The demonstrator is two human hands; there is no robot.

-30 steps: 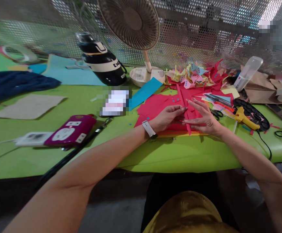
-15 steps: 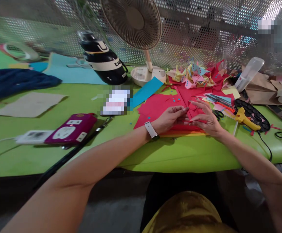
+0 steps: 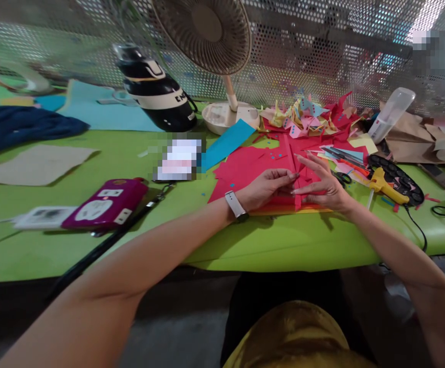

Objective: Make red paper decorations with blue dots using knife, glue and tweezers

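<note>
Over the red paper sheets (image 3: 241, 163), my left hand (image 3: 270, 186), with a watch on its wrist, pinches a piece of folded red paper (image 3: 297, 183) between thumb and fingertips. My right hand (image 3: 324, 186) faces it from the other side. Its upper fingers are stretched out and fanned, while the lower fingertips press on the same red piece. Red on red makes the outline of the piece hard to follow. A narrow red strip runs upright between the two hands. Yellow-orange paper shows beneath the stack's front edge.
Scissors (image 3: 343, 177), a yellow glue gun (image 3: 389, 189) and a black palette tray (image 3: 410, 184) lie right. Behind are folded paper pieces (image 3: 303, 115) and a fan (image 3: 226, 115). Leftward are a blue paper strip (image 3: 230, 145), a phone (image 3: 178, 159), a black bottle (image 3: 161, 99) and a purple case (image 3: 105, 204).
The view has shifted slightly. Both hands stay over the red stack, fingertips moving a little on the red piece. The right hand's upper fingers are straighter, and the upright red strip shows more clearly.
</note>
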